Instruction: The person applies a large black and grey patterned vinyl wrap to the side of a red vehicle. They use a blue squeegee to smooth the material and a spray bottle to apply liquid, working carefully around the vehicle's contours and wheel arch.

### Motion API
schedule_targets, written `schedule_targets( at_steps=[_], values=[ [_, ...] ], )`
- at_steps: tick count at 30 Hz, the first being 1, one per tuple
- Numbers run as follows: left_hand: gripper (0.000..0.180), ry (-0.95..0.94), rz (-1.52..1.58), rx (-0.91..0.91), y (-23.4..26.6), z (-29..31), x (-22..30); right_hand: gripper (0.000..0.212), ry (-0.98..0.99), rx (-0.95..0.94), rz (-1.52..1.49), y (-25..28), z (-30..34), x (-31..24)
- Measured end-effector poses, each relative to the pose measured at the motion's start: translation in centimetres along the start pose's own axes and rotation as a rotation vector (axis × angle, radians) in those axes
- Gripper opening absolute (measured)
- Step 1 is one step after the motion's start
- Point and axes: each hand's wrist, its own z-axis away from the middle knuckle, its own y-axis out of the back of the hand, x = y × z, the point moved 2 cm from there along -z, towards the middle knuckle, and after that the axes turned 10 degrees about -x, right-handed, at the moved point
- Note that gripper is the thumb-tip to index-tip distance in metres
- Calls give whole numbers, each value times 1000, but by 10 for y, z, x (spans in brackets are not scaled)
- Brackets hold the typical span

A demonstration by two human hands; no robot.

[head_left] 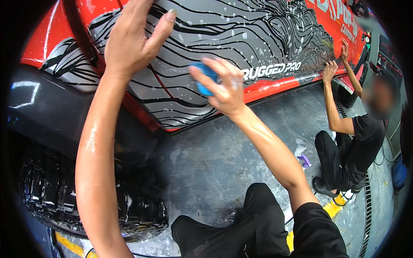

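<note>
In front of me is the lower side of a red vehicle, its door panel point(193, 47) wrapped in a grey graphic with black wavy lines and wet with drops and foam. My left hand point(133, 43) lies against this panel at the upper left, thumb spread; its fingertips run out of the picture. With curled fingers, my right hand point(226, 86) grips a blue hand-sized pad point(205, 79) against the graphic, left of the white lettering. Motion smears the hand and pad, so I cannot tell the pad's exact kind.
A black knobbly tyre point(94, 193) and dark fender point(51, 107) are at left. On the right a co-worker point(361, 133) crouches, both hands on the vehicle. A purple tool point(304, 161) lies on the wet grey floor point(206, 172). A drain grate point(368, 206) runs along the right.
</note>
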Motion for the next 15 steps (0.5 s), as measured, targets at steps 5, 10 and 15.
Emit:
schedule_targets(
  at_steps=[5,10,15],
  values=[
    [53,-36,-9,20,-2,-1,1,83,-54,-39,-84,2,4,-6],
    [53,-38,-45,2,0,-4,5,65,-103,-37,-23,12,5,-3],
    [55,-40,-39,7,-1,-2,1,67,-33,17,-65,3,-9,-6]
  ],
)
